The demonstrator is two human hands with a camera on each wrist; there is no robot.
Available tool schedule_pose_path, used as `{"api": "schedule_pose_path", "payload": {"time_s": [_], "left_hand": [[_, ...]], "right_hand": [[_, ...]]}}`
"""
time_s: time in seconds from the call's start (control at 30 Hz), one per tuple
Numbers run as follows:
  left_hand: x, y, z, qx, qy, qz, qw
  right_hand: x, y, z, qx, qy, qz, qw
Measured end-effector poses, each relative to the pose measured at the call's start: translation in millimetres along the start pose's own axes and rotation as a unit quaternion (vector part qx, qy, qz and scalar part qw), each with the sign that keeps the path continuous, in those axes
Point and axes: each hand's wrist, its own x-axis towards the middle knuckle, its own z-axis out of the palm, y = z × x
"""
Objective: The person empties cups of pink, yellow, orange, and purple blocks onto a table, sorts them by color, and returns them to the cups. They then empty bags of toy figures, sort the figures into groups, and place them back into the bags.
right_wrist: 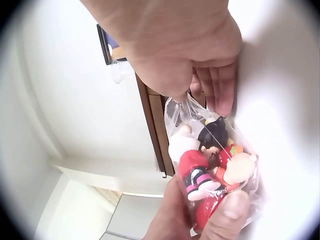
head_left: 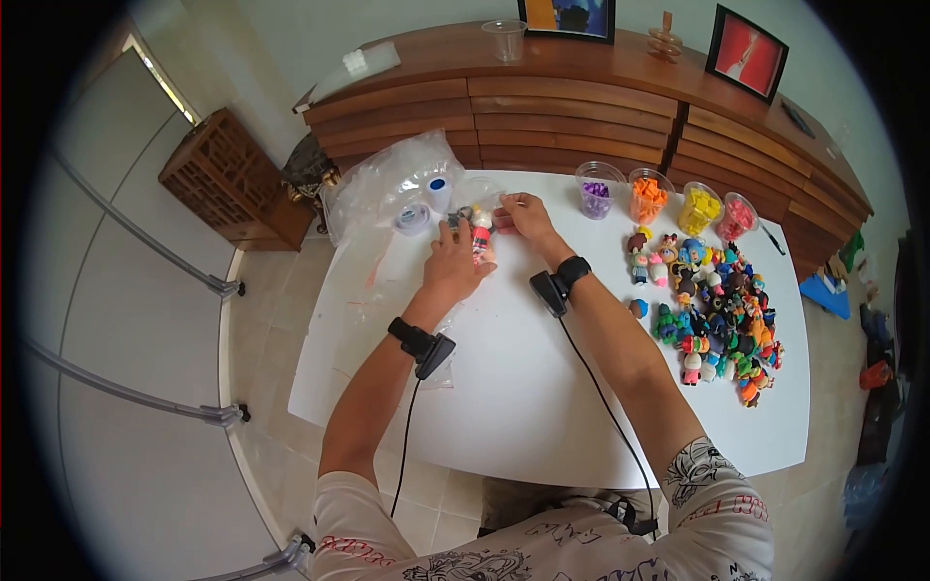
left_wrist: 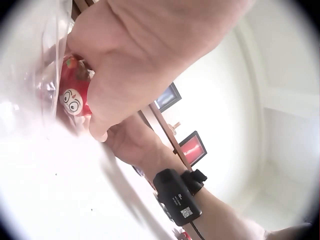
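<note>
A clear plastic bag holding several small figures, red, black and white, lies between the two hands at the back of the white table. My left hand grips the bag's lower part, its thumb over the figures in the right wrist view. My right hand pinches the bag's edge between thumb and fingers. In the left wrist view a red figure with a round white face shows beside the left hand.
Right of the hands lies a pile of colourful figures, with cups of purple, orange, yellow and pink pieces behind. Large plastic bags, a white roll and a tape roll are at the back left.
</note>
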Motion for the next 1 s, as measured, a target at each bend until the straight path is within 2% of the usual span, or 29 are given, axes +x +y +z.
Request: {"api": "schedule_pose_path", "payload": {"time_s": [0.27,0.33,0.37,0.4,0.43,0.47,0.53,0.57,0.63,0.8,1.0], "left_hand": [[-6,-5,-5,0.019,0.018,0.022,0.999],[-9,-3,-8,0.021,0.036,0.033,0.999],[-11,-2,-10,0.025,0.053,0.044,0.997],[-12,-2,-9,0.024,0.053,0.045,0.997],[-9,-4,-6,0.022,0.029,0.043,0.998],[-8,-6,-4,0.021,0.006,0.040,0.999],[-3,-11,-2,0.001,0.004,0.042,0.999],[-3,-13,-2,-0.019,0.000,0.044,0.999],[-6,-16,-2,-0.015,0.006,0.056,0.998],[-20,-19,-12,-0.013,0.018,0.047,0.999],[-73,-31,-56,-0.076,0.114,0.063,0.989]], "right_hand": [[-46,-11,-9,-0.080,0.001,-0.029,0.996],[-68,-23,-6,-0.178,0.035,-0.087,0.980],[-79,-28,-2,-0.178,0.036,-0.087,0.979],[-90,-32,4,-0.258,0.066,-0.202,0.942],[-97,-32,8,-0.332,0.095,-0.314,0.885],[-101,-29,10,-0.331,0.094,-0.314,0.885],[-107,-27,15,-0.443,0.007,-0.390,0.807],[-111,-27,17,-0.442,0.008,-0.391,0.807],[-118,-30,20,-0.422,-0.019,-0.321,0.847],[-138,-44,2,-0.419,-0.022,-0.299,0.857],[-198,-61,-42,-0.463,-0.074,-0.271,0.841]]}}
